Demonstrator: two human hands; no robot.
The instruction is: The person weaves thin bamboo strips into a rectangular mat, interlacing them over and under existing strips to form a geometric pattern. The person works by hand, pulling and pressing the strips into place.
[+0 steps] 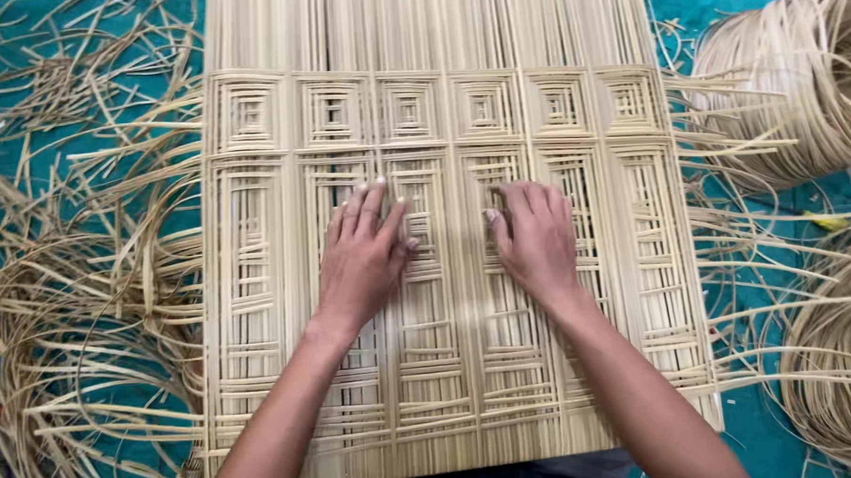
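Across the middle of the view lies a pale, flat woven cane panel, resting on a teal ground sheet and reaching from the top edge down to the person's lap. Both hands rest on its centre. The left hand lies palm down with fingers spread, gripping nothing, its thumb angled toward the strip between the third and fourth tall columns. The right hand also lies flat and open, holding nothing, with its thumb tip touching a vertical strip just beside that same gap.

By the look of it, the step in hand is pressing and tightening the weave at the centre columns; I judge the next move calls for fingertip pressure sideways on the thin strips while the palms hold the panel flat, so the neighbouring slats do not lift.

Counted: one panel, with six small square motifs in a row near the top and six tall rectangular columns beneath them. Two hands. Two cane coils show at the right, one upper and one lower, and a tangle of loose cane strips lies at the left, too many to count.
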